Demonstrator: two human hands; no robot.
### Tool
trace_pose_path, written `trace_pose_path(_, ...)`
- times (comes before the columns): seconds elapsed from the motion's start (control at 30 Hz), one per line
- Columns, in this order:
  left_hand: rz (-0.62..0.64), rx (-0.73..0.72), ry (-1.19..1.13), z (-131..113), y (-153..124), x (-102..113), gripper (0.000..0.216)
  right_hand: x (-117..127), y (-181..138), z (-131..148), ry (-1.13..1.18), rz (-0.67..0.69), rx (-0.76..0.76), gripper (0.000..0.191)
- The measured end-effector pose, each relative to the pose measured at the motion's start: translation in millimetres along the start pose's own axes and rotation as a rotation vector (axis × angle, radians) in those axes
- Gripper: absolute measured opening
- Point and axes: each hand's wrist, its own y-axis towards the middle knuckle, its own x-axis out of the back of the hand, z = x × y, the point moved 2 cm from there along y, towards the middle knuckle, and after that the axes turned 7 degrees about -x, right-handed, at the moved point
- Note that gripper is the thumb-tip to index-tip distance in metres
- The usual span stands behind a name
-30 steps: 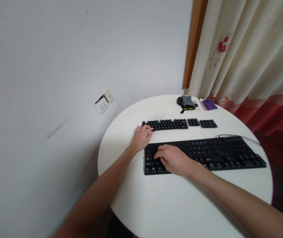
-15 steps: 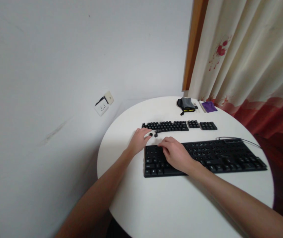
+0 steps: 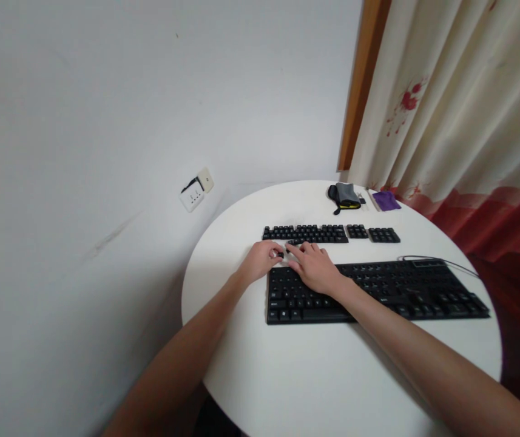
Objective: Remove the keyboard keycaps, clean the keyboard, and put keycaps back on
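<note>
A small black keycap (image 3: 280,255) is between the thumb and fingertips of my left hand (image 3: 260,261), which is closed around it just beyond the keyboard's upper left corner. My right hand (image 3: 317,270) reaches over the black keyboard (image 3: 378,291), thumb and forefinger apart. Its forefinger tip is at another dark keycap (image 3: 287,249); whether it touches is too small to tell. Behind both hands lie rows of loose black keycaps (image 3: 305,233). My right hand hides part of the keyboard's left half and some of the nearest keycaps.
Two more keycap groups (image 3: 357,231) (image 3: 384,235) lie to the right on the round white table (image 3: 355,370). At the back are a grey and black pouch (image 3: 346,195) and a purple cloth (image 3: 386,200). A cable (image 3: 455,264) runs off right. Wall and curtain (image 3: 423,121) border the table.
My left hand has moved slightly right and closed on a keycap. My right hand has moved off the keyboard's top left keys, forward to the loose keycaps, its fingers spreading.
</note>
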Motion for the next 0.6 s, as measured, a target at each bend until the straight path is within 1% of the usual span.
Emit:
trace_pose_path(0.1, -0.003, 0.003, -0.019, 1.5, -1.2, 0.4, 0.018, -1.7, 0.6, -1.5, 0.003, 0.034, 0.024, 0.048)
trace_pose_path(0.2, -0.004, 0.007, -0.027, 2.8, -1.9, 0.5, 0.016, -0.9, 0.4, -3.6, 0.042, 0.024, 0.008, 0.042)
trace_pose_path(0.27, -0.007, 0.013, -0.030, 3.5, -1.5, -0.3, 0.021, -0.8, 0.5, -3.8, 0.065, 0.012, 0.007, 0.041)
trace_pose_path(0.4, 0.006, 0.008, -0.031, 4.4, 0.5, -4.0, 0.031, -2.5, 0.7, -2.9, 0.052, 0.004, 0.041, 0.046)
trace_pose_path(0.6, 0.028, -0.015, -0.076, 4.3, 1.0, -7.2, 0.027, -2.8, 2.0, -4.9, 0.099, -0.014, -0.001, 0.040)
